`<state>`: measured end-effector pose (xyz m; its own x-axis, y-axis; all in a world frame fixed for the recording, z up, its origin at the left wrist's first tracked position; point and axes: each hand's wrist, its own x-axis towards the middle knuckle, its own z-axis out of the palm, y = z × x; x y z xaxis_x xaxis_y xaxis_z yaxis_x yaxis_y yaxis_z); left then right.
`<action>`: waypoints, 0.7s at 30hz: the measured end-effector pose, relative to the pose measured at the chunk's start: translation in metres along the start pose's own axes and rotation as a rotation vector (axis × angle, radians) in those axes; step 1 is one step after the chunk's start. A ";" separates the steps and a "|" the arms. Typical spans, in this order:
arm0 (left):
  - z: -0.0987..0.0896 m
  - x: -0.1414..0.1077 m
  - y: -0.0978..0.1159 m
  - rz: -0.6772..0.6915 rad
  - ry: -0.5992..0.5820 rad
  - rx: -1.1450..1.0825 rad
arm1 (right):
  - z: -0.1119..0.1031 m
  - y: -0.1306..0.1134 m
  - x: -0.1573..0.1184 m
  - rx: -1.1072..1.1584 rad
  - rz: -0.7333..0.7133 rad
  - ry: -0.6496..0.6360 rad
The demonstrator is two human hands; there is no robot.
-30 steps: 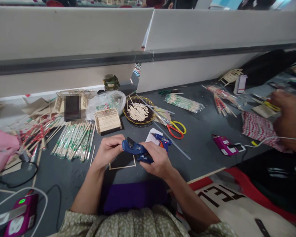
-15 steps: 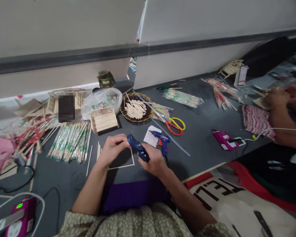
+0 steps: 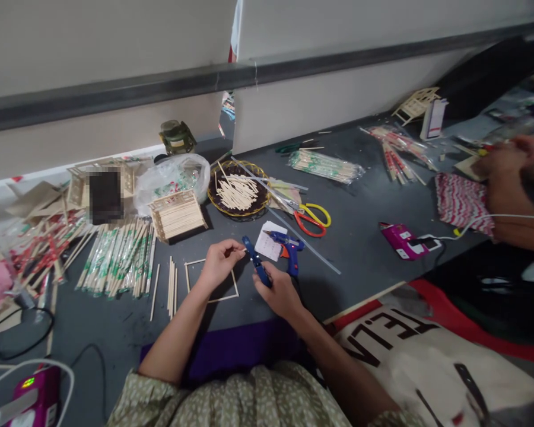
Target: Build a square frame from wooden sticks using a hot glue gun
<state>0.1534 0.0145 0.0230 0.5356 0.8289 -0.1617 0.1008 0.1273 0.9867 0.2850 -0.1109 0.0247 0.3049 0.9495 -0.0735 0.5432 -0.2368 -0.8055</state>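
Note:
My right hand (image 3: 279, 289) is closed around a dark blue hand tool (image 3: 258, 262), its head pointing up and left. Close to that head, my left hand (image 3: 221, 261) pinches something small and pale, too small to make out. Beneath the left hand, a square frame of thin sticks (image 3: 237, 286) lies on the dark table, partly hidden by the hand. Several loose sticks (image 3: 172, 287) are left of it. A blue glue gun (image 3: 292, 252) rests on a white paper (image 3: 269, 240) just beyond my right hand.
Behind the hands are a basket of short sticks (image 3: 238, 193), a slatted stick piece (image 3: 178, 218) and scissors (image 3: 314, 216). Wrapped chopsticks (image 3: 115, 258) lie left. At right are a purple power strip (image 3: 404, 242) and another person's hands (image 3: 509, 157).
My left hand has drawn back from the tool's head, and more of the stick frame shows. The tool has turned slightly in my right hand. The camera view has shifted.

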 end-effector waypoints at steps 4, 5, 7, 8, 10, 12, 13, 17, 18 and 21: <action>0.010 0.010 0.000 0.027 -0.032 0.032 | 0.000 0.009 0.000 -0.037 0.015 0.044; 0.013 0.013 0.001 0.034 -0.044 0.033 | 0.000 0.011 0.000 -0.045 0.018 0.062; 0.018 0.018 0.004 0.040 -0.070 0.033 | 0.001 0.016 0.000 -0.052 0.032 0.091; 0.021 0.020 0.005 0.039 -0.079 0.036 | 0.002 0.018 0.000 -0.056 0.043 0.098; 0.023 0.023 0.004 0.031 -0.090 0.048 | 0.004 0.022 0.000 -0.071 0.075 0.102; 0.024 0.025 0.001 0.022 -0.091 0.054 | 0.006 0.023 0.000 -0.092 0.114 0.099; 0.024 0.026 0.000 0.022 -0.090 0.053 | 0.007 0.024 0.000 -0.100 0.132 0.094; 0.025 0.028 -0.004 0.038 -0.100 0.054 | 0.007 0.024 0.001 -0.094 0.184 0.078; 0.025 0.029 -0.004 0.035 -0.106 0.059 | 0.007 0.024 0.001 -0.090 0.191 0.082; 0.025 0.030 -0.002 0.014 -0.121 0.078 | 0.008 0.026 0.002 -0.079 0.189 0.104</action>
<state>0.1903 0.0256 0.0155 0.6342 0.7579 -0.1531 0.1550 0.0694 0.9855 0.2931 -0.1137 -0.0009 0.4838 0.8615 -0.1540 0.5272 -0.4273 -0.7345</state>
